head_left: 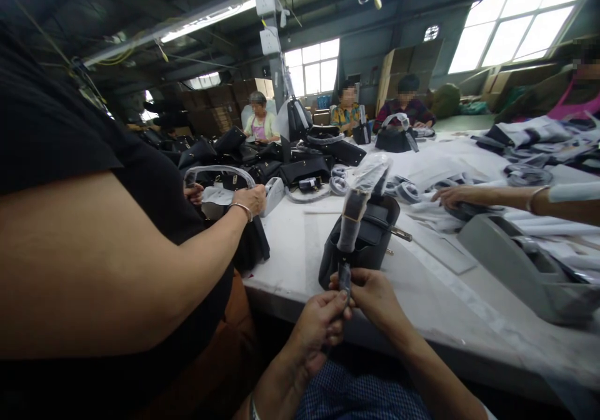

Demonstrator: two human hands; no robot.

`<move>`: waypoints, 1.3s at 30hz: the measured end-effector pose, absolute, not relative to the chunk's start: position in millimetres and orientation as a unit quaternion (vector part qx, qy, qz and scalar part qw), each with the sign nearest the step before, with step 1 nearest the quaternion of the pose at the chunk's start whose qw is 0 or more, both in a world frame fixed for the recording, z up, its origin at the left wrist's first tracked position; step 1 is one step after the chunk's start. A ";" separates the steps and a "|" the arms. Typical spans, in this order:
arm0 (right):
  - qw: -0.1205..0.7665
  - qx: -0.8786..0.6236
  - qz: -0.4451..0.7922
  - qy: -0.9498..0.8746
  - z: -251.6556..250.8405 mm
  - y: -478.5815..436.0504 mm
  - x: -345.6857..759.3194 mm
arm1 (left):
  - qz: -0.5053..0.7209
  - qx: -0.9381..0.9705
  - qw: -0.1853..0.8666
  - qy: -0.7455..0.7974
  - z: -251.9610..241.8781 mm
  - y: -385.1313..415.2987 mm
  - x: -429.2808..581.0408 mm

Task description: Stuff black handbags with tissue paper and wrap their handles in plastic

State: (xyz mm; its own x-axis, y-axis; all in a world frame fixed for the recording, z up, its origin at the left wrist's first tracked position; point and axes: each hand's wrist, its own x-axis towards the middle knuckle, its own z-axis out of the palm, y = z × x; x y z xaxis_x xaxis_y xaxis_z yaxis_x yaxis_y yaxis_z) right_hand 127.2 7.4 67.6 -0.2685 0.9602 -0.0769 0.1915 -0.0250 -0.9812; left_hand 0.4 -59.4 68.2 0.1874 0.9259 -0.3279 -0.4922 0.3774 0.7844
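A black handbag (375,239) lies on the table edge in front of me, its wrapped handle (352,217) standing up under clear plastic film. My left hand (321,320) is closed around a dark strap end (344,278) that hangs from the bag toward me. Just above it, my right hand (368,289) pinches the same strap between thumb and fingers. Part of the strap is hidden inside my fingers. A metal piece (402,234) sticks out from the bag's right side.
To my left, a person in black (187,282) holds a black bag (253,242) by its wrapped handle. A grey tape dispenser (520,264) stands at right, with another person's hand (457,196) reaching behind it. Several black bags (304,171) are piled on the white table (295,264).
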 end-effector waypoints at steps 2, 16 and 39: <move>0.359 -0.468 0.536 -0.603 69.3 8.7 131.0 | 0.495 0.265 0.724 0.401 67.9 -59.0 -0.2; 0.385 -0.341 0.730 -0.450 74.3 -23.6 128.7 | 0.505 0.262 0.738 0.362 52.2 -55.9 1.5; 0.441 -0.451 0.501 -0.592 69.3 -17.2 144.2 | 0.556 0.384 0.540 0.501 46.6 -60.4 10.5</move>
